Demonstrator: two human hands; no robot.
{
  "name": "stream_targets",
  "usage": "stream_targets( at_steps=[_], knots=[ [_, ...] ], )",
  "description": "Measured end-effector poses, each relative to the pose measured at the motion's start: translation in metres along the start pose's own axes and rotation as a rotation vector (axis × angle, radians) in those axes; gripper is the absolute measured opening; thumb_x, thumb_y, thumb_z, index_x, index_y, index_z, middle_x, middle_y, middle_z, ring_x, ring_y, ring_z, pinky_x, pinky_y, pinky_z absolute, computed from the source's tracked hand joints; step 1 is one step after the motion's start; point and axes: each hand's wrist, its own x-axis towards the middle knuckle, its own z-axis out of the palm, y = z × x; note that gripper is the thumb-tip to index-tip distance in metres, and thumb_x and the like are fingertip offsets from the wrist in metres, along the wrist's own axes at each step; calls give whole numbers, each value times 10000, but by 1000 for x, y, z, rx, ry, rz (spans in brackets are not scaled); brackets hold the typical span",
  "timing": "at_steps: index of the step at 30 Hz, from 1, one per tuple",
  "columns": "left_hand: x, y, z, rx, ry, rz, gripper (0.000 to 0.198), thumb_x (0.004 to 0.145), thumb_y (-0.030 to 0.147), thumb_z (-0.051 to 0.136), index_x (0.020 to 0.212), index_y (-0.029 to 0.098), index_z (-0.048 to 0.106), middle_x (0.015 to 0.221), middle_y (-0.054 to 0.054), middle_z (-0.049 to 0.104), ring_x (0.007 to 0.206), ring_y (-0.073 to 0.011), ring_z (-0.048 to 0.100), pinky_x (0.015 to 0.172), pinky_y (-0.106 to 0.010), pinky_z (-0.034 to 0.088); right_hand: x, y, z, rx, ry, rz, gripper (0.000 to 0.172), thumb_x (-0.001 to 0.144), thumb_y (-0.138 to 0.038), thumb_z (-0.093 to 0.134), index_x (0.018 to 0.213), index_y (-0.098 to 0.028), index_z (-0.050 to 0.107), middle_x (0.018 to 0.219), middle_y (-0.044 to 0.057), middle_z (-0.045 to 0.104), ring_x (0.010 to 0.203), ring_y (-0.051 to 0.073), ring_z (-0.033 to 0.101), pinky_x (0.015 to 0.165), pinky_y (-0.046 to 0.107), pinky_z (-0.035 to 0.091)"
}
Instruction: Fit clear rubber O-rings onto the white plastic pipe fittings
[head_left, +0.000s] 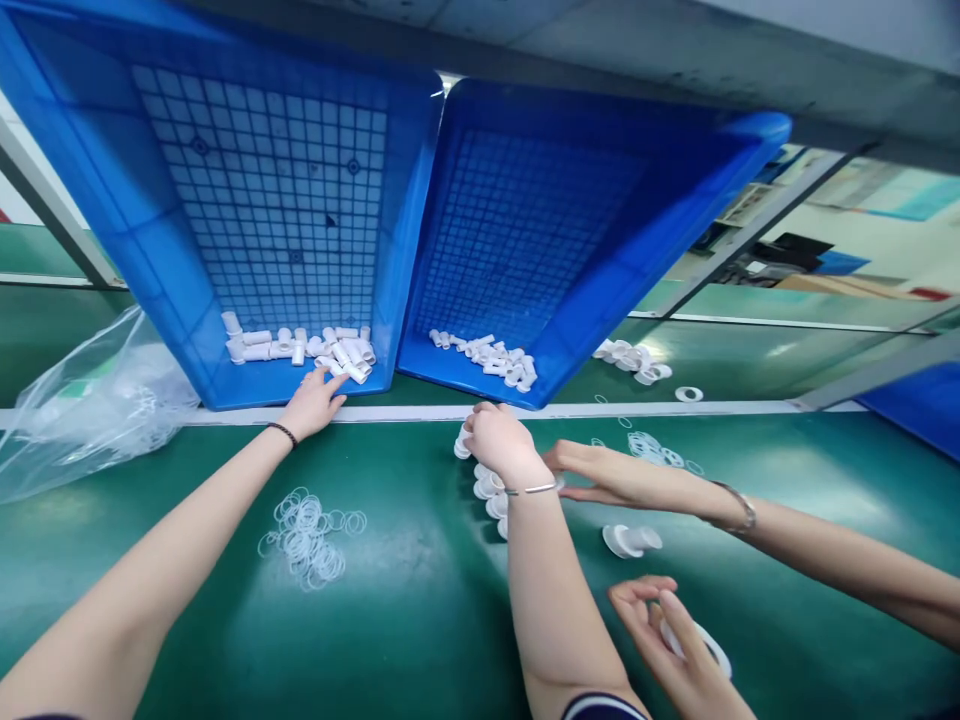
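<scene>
My left hand [315, 402] reaches over the front edge of the left blue bin [214, 385], its fingers stretched out and apart at the short white plastic tubes [341, 350] piled there. Whether a fingertip touches one is hard to see. My right hand [499, 438] is closed on a white flanged tube [462, 442] at the far end of a row of similar white flanged tubes [489, 484]. The wrist and forearm hide part of that row. Between my arms lies a loose heap of thin clear rings [307, 540] on the green tabletop [405, 620].
A second blue bin [472, 375] also holds white tubes. At right, a co-worker's hand [589, 470] is near the row and the other hand [664, 635] holds a white ring [709, 650]. A flanged tube [634, 540], more rings [652, 450] and a plastic bag [112, 400] lie about.
</scene>
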Motion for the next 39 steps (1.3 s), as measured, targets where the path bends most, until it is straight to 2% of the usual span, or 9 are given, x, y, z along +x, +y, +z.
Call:
stream_targets(
  at_steps=[4, 8, 13, 17, 22, 26, 32, 36, 39],
  knots=[
    [12, 7, 18, 21, 94, -66, 220, 766, 270, 671, 954, 156, 666, 1325, -199, 441, 1235, -453, 334, 990, -612, 238, -6, 8, -11, -84, -94, 56, 301, 932, -336, 570, 1182, -167, 571, 1204, 101, 569, 1020, 204, 593, 864, 385, 522],
    [10, 5, 18, -24, 145, -96, 163, 863, 258, 571, 803, 107, 583, 1217, -152, 464, 1192, -336, 384, 984, -477, 290, -9, -8, -4, -110, -223, 31, 278, 946, -347, 542, 1161, -176, 579, 1196, 93, 575, 1001, 193, 592, 864, 391, 518],
    [6, -11, 5, -79, 201, -217, 115, 790, 137, 629, 866, 129, 544, 1028, -78, 537, 1000, -227, 499, 939, -441, 361, -6, -73, 47, -75, -437, -149, 95, 886, -261, 605, 897, -208, 683, 956, 37, 630, 907, 180, 611, 771, 282, 471],
    [-30, -8, -7, -193, 256, -284, 269, 824, 190, 593, 1071, 107, 526, 1042, -118, 567, 937, -212, 542, 873, -387, 410, -9, -106, 93, -6, -538, -346, 139, 895, -239, 565, 980, -245, 674, 1001, 36, 610, 906, 175, 601, 677, 249, 420],
    [-106, 16, -19, -753, 88, -341, 388, 825, 389, 598, 1136, 169, 521, 965, -69, 632, 831, -189, 593, 731, -321, 464, -9, -104, 109, 74, -506, -389, 92, 875, -165, 545, 854, -187, 631, 926, 48, 593, 867, 169, 573, 672, 250, 383],
    [-145, 28, -21, -691, 4, -345, 367, 875, 425, 512, 1158, 194, 538, 989, -63, 621, 808, -182, 572, 723, -322, 457, -6, -104, 101, 234, -379, -278, 69, 887, -129, 505, 870, -178, 552, 837, 24, 594, 756, 142, 555, 659, 245, 377],
    [-157, 39, -13, -400, -85, -265, 417, 818, 464, 595, 1113, 199, 467, 1091, -82, 570, 925, -225, 561, 793, -348, 450, -9, -115, 102, 451, -168, -221, 46, 903, -158, 481, 886, -197, 498, 804, 2, 580, 709, 140, 543, 654, 248, 399],
    [-156, 41, -12, -304, -129, -216, 264, 907, 452, 452, 999, 206, 478, 924, -37, 585, 804, -199, 564, 728, -327, 425, -10, -115, 106, 410, -153, -239, 68, 898, -141, 477, 870, -200, 495, 832, 18, 582, 749, 158, 539, 675, 271, 402],
    [-155, 40, -15, -237, -188, -147, 200, 888, 411, 496, 902, 211, 505, 823, -12, 581, 740, -193, 555, 676, -309, 395, -9, -113, 108, 379, -174, -280, 80, 901, -133, 460, 872, -202, 490, 863, 31, 581, 798, 176, 531, 700, 291, 404]
  ],
)
